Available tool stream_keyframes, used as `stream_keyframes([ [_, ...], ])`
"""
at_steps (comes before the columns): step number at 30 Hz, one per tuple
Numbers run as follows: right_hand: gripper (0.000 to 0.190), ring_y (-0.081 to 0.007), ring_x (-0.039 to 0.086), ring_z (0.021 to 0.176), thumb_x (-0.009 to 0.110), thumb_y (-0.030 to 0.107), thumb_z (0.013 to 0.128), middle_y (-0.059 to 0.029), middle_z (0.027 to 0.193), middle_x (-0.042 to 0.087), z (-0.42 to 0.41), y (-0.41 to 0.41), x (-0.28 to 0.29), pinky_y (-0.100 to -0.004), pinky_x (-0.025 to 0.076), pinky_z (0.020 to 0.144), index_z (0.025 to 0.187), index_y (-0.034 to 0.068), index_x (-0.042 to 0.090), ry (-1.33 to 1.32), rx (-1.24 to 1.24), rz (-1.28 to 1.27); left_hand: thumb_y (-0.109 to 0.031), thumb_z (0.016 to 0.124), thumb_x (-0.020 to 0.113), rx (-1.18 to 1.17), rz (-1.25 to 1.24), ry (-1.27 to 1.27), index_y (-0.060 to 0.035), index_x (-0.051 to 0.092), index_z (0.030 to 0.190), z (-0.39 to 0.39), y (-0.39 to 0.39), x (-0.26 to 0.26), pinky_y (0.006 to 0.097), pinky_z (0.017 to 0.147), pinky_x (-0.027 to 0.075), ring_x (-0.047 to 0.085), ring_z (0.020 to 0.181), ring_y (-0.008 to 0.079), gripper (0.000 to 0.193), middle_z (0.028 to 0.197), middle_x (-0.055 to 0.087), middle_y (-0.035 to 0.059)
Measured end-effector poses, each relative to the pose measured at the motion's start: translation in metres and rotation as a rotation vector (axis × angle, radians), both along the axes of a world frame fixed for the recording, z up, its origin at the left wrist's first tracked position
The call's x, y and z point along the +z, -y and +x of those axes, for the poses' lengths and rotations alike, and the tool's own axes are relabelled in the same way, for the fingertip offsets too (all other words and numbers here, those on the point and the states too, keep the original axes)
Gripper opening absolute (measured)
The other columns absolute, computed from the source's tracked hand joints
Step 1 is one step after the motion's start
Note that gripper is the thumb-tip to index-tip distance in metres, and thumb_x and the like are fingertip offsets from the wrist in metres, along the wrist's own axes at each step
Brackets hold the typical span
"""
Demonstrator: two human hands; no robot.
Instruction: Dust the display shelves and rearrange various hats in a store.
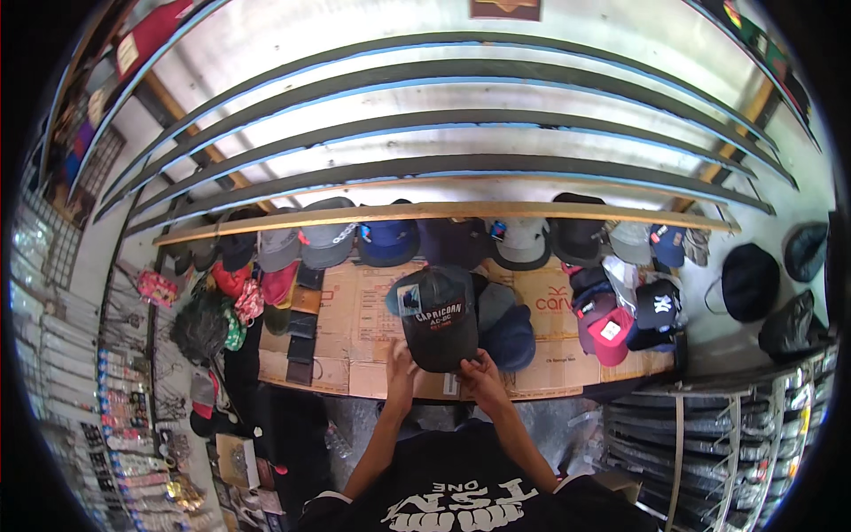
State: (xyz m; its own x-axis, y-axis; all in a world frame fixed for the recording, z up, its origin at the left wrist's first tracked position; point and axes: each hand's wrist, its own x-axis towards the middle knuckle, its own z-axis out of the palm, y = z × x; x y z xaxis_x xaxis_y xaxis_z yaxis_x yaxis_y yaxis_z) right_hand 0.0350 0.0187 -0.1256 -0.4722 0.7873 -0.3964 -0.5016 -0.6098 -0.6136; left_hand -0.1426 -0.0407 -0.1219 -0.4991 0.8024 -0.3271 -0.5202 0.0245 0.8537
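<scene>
A dark baseball cap [442, 342] with lettering on its front is held over the cardboard-covered table, its brim towards me. My left hand [401, 372] is at the left side of the brim, its fingertips partly hidden by the cap. On the brim's right edge, my right hand [483, 380] grips with thumb and fingers. Behind the held cap, a blue-green cap part [393, 300] shows at the left. Just right of it lie a grey cap [495, 306] and a navy cap [515, 338] on the cardboard [372, 326].
A row of caps [391, 236] lines the table's back below a wooden rail [452, 211]. Wallets [302, 326] lie at the left, with bright cloth items beyond. Piled caps [610, 332] occupy the right end. Black hats [751, 282] hang on the right wall, above a rack [711, 452].
</scene>
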Motion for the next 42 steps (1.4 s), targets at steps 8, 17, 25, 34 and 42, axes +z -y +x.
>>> stream_keyframes([
  [8, 0.035, -0.0112, 0.062, 0.079, 0.069, 0.009, 0.089, -0.0024, 0.091, 0.063, -0.074, -0.006, 0.024, -0.0258, 0.050, 0.068, 0.117, 0.006, 0.049, 0.237, 0.280, 0.384, -0.015, 0.098, 0.054, 0.057, 0.097, 0.147, -0.0120, 0.037, 0.143, -0.055, 0.050, 0.038, 0.0433, 0.095, 0.048, 0.058, 0.114, 0.0209, 0.048, 0.124, 0.059, 0.0053],
  [17, 0.030, -0.0079, 0.058, 0.069, 0.069, 0.010, 0.090, -0.0007, 0.086, 0.061, -0.221, 0.019, 0.063, -0.0238, 0.047, 0.059, 0.114, 0.004, 0.052, 0.112, 0.219, 0.463, 0.000, 0.092, 0.059, 0.183, 0.225, 0.247, -0.0231, 0.017, 0.152, -0.150, 0.078, 0.058, 0.0457, 0.098, 0.049, 0.054, 0.119, 0.0222, 0.077, 0.136, 0.047, 0.0093],
  [25, 0.027, -0.0046, 0.052, 0.059, 0.070, 0.010, 0.089, 0.0011, 0.078, 0.059, -0.435, 0.076, 0.073, -0.0204, 0.043, 0.052, 0.109, 0.002, 0.055, 0.317, 0.166, 0.643, 0.001, 0.090, 0.061, 0.400, 0.185, 0.154, -0.0187, 0.014, 0.152, -0.343, 0.114, 0.065, 0.0402, 0.095, 0.052, 0.053, 0.120, 0.0238, 0.081, 0.136, 0.047, 0.0095],
  [34, 0.036, -0.0099, 0.058, 0.078, 0.067, 0.016, 0.092, -0.0024, 0.088, 0.062, -0.639, 0.099, 0.091, -0.0241, 0.047, 0.072, 0.121, 0.001, 0.053, 0.315, 0.222, 0.892, -0.009, 0.089, 0.069, 0.523, 0.240, -0.009, -0.0094, 0.036, 0.144, -0.598, 0.132, 0.111, 0.0291, 0.080, 0.054, 0.060, 0.108, 0.0167, 0.065, 0.123, 0.059, 0.0068],
  [42, 0.038, -0.0130, 0.060, 0.091, 0.064, 0.017, 0.093, -0.0058, 0.101, 0.062, -0.700, 0.066, 0.076, -0.0259, 0.048, 0.081, 0.126, 0.002, 0.052, 0.430, 0.228, 0.877, -0.015, 0.091, 0.067, 0.642, 0.439, 0.005, -0.0078, 0.038, 0.142, -0.789, 0.081, 0.100, 0.0396, 0.087, 0.053, 0.065, 0.103, 0.0233, 0.059, 0.119, 0.063, 0.0108],
])
